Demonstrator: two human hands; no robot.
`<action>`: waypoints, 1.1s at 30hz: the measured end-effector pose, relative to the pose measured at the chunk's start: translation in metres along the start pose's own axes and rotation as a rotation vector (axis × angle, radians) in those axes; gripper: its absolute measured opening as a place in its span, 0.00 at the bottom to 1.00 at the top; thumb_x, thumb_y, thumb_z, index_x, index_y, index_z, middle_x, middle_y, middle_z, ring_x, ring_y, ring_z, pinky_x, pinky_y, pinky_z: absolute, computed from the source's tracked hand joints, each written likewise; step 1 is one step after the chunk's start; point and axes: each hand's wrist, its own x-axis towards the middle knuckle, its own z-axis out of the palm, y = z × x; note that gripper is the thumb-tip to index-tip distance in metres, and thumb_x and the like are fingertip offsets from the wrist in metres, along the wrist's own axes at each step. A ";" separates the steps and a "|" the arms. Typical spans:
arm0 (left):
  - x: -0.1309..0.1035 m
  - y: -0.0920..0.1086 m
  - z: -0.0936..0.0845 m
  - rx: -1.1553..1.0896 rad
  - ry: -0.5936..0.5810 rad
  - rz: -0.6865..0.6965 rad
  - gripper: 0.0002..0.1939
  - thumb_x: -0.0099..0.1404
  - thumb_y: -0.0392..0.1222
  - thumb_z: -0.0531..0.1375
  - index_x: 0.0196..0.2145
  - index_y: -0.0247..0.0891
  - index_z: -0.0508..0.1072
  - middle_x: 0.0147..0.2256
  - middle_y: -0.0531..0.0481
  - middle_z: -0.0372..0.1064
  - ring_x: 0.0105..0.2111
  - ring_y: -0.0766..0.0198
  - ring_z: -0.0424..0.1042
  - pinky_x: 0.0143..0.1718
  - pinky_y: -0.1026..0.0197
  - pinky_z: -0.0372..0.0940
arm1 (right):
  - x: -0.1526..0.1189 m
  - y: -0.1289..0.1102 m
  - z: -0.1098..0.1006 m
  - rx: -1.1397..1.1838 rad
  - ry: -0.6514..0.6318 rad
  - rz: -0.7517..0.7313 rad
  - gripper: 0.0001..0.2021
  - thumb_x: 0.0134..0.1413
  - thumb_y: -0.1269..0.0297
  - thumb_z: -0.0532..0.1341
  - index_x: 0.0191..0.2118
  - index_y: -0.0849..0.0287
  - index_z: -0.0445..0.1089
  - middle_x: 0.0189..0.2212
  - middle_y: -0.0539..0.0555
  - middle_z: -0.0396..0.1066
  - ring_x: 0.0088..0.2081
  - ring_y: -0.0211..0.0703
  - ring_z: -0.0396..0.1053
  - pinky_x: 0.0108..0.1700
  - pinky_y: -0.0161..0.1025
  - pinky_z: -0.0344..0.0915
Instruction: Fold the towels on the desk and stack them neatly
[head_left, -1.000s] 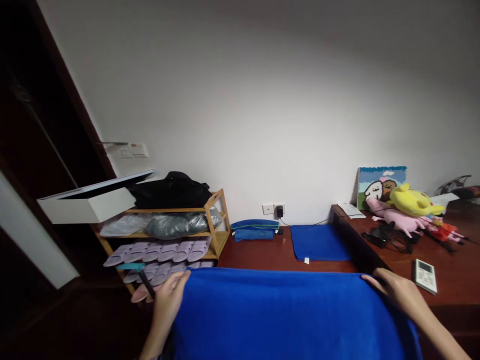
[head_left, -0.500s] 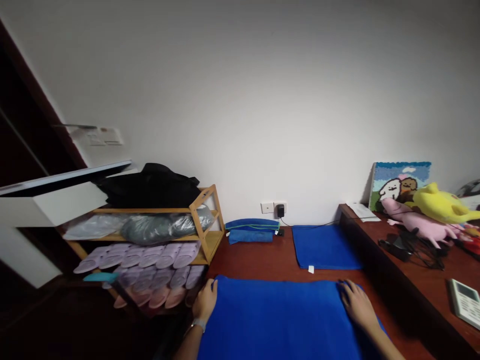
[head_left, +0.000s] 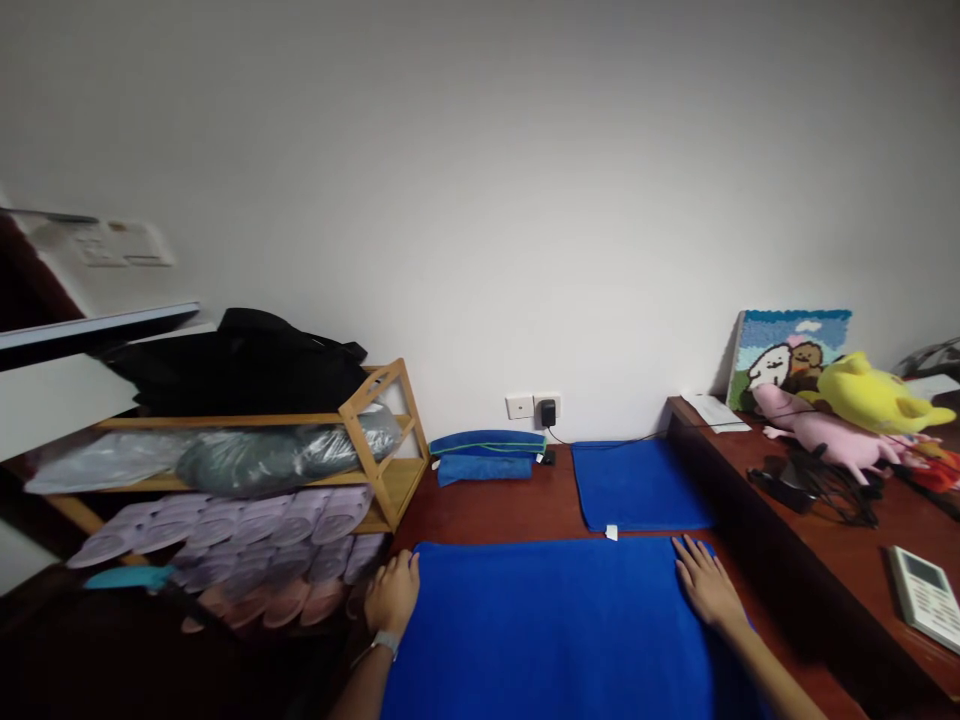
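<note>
A large blue towel lies spread on the reddish-brown tabletop, and its near part runs out of view. At its far left corner my left hand, with a watch on the wrist, is closed with bent fingers at the edge; the fingertips are partly hidden. My right hand rests flat on the far right corner, fingers stretched out and slightly apart. Beyond lies a smaller folded blue cloth with a white tag. Against the wall sits a folded blue cloth with green edging.
To the left stands a wooden rack with slippers, plastic-wrapped bundles and a black bag. On the raised surface at right are plush toys, a picture, cables and a white remote-like device. A plugged-in adapter trails a cord.
My right hand has flattened, its fingers straightening on the towel corner. The towel's far edge looks smoother and straighter. The view has shifted slightly, so most things appear further left.
</note>
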 end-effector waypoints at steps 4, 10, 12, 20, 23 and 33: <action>0.001 -0.010 0.002 0.059 0.050 -0.007 0.23 0.76 0.46 0.44 0.45 0.36 0.77 0.42 0.37 0.78 0.44 0.47 0.75 0.45 0.51 0.65 | 0.005 0.003 0.005 -0.026 0.018 0.016 0.33 0.67 0.48 0.38 0.73 0.50 0.49 0.74 0.50 0.47 0.74 0.51 0.42 0.73 0.54 0.43; -0.003 -0.019 0.014 -0.114 0.113 0.287 0.24 0.75 0.43 0.44 0.55 0.39 0.76 0.55 0.39 0.75 0.56 0.51 0.72 0.58 0.52 0.64 | 0.004 0.004 0.008 -0.028 0.015 0.019 0.33 0.68 0.48 0.36 0.74 0.50 0.46 0.75 0.50 0.44 0.74 0.49 0.39 0.73 0.54 0.42; -0.007 -0.022 0.020 -0.199 0.030 0.397 0.24 0.74 0.47 0.46 0.59 0.42 0.73 0.60 0.43 0.71 0.62 0.53 0.67 0.63 0.50 0.61 | 0.003 0.004 0.004 -0.041 -0.019 0.016 0.33 0.68 0.49 0.37 0.74 0.50 0.45 0.75 0.50 0.42 0.74 0.50 0.38 0.73 0.55 0.42; -0.022 -0.032 0.030 -0.194 -0.101 0.364 0.28 0.74 0.53 0.48 0.67 0.45 0.64 0.70 0.45 0.56 0.69 0.52 0.56 0.68 0.46 0.55 | -0.001 -0.015 -0.011 -0.140 -0.020 0.066 0.32 0.66 0.55 0.40 0.73 0.55 0.51 0.73 0.53 0.48 0.73 0.55 0.44 0.72 0.58 0.45; -0.020 -0.026 0.022 -0.170 -0.076 0.336 0.27 0.72 0.52 0.51 0.66 0.46 0.66 0.69 0.44 0.58 0.67 0.49 0.60 0.65 0.46 0.56 | -0.010 -0.078 -0.019 -0.097 0.120 -0.085 0.32 0.65 0.60 0.42 0.70 0.63 0.59 0.71 0.59 0.54 0.72 0.55 0.49 0.72 0.55 0.47; -0.020 -0.036 0.033 -0.144 -0.132 0.299 0.30 0.75 0.55 0.45 0.71 0.46 0.57 0.72 0.47 0.52 0.71 0.53 0.51 0.71 0.44 0.45 | -0.062 -0.389 -0.023 0.345 -0.183 -0.701 0.34 0.70 0.47 0.42 0.73 0.60 0.50 0.73 0.55 0.47 0.74 0.52 0.43 0.74 0.54 0.41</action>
